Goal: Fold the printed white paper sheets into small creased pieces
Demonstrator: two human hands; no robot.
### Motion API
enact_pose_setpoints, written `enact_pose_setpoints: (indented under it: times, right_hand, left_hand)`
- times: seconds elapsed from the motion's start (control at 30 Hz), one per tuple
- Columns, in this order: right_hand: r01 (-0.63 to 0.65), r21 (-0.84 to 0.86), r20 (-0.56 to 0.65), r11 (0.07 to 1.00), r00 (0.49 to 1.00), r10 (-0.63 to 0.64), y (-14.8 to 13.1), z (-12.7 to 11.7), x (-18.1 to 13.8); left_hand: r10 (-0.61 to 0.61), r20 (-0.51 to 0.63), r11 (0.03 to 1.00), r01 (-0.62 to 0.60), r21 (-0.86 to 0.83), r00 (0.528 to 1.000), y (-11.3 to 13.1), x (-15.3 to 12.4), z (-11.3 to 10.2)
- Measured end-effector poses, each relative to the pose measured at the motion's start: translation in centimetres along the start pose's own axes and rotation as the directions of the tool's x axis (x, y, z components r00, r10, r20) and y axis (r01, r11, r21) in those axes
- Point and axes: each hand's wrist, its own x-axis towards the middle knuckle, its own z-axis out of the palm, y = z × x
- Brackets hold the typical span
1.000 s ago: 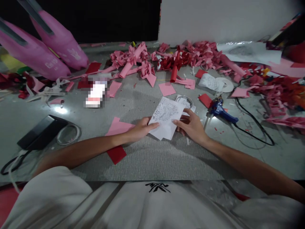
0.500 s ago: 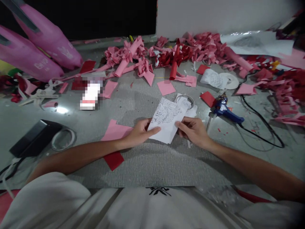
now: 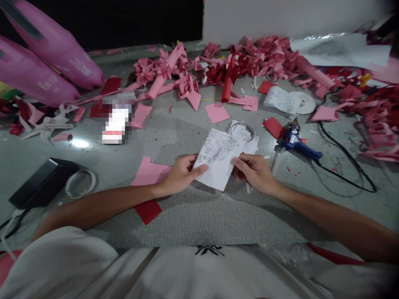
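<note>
I see the white printed sheet [image 3: 220, 160] held just above the grey mat [image 3: 199, 216], my left hand [image 3: 181, 176] pinching its left edge, my right hand [image 3: 254, 172] gripping its right edge; a blue glue gun [image 3: 297, 141] lies near on the right.

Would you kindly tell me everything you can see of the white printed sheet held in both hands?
The white sheet looks like thin paper, roughly rectangular. A dense black line drawing covers its upper part, and the lower part is blank. It is held tilted over the grey mat, with its long side running up to the right. The left hand pinches its left edge and the right hand pinches its right edge.
</note>
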Motion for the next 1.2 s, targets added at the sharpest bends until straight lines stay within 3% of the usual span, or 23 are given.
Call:
enact_pose_setpoints:
  times: [0.17,0.33,0.57,1.2]
  right_hand:
    - [-0.009,-0.027,0.002,1.000,1.000,0.009,0.09,-0.06,-0.12]
    - [0.034,-0.083,0.045,0.996,0.999,-0.030,0.31,-0.21,-0.18]
    - [0.035,-0.084,0.061,0.996,0.998,-0.030,0.11,-0.11,-0.05]
    - [0.022,-0.092,0.066,0.996,0.998,-0.016,-0.01,-0.17,-0.07]
  left_hand:
    - [-0.051,0.020,0.997,0.052,-0.053,0.999,0.05,0.07,0.07]
    - [-0.026,-0.014,0.989,0.024,-0.144,1.000,-0.30,0.18,0.10]
    - [-0.033,-0.070,0.999,0.034,0.016,0.997,0.23,0.00,0.19]
    - [-0.045,-0.039,0.998,0.047,0.049,0.998,0.41,-0.06,0.10]
